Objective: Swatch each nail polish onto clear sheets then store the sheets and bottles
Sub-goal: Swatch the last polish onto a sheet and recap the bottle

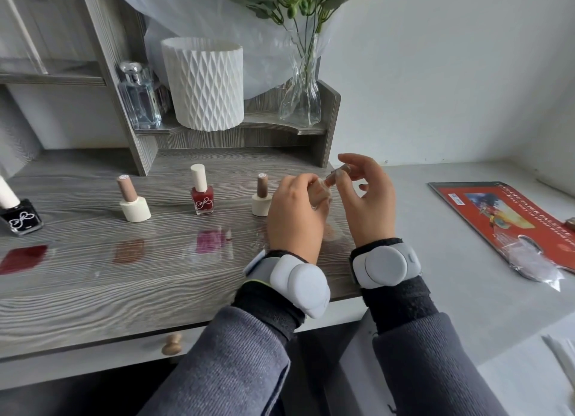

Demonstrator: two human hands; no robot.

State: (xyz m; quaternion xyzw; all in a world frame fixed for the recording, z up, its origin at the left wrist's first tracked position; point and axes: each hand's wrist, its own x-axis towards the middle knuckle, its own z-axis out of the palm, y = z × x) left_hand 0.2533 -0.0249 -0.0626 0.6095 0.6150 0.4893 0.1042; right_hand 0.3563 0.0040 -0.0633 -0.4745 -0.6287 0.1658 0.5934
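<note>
My left hand (294, 211) grips a pale peach nail polish bottle (320, 194) just above the wooden desk. My right hand (364, 194) pinches that bottle's brown cap (335, 176) at its top. A row of bottles stands behind: a black one (20, 218) at far left, a cream one with a brown cap (134, 204), a dark red one (202, 196), and another cream one (260, 197) beside my left hand. Clear sheets lie in front with swatches: dark red (23, 258), brown (129, 250) and pink (211, 241).
A shelf unit at the back holds a glass perfume bottle (140, 101), a white ribbed pot (205, 84) and a glass vase (300, 98) with flowers. A red paper-palette pad (497, 216) and a clear plastic bag (529, 260) lie on the grey surface to the right.
</note>
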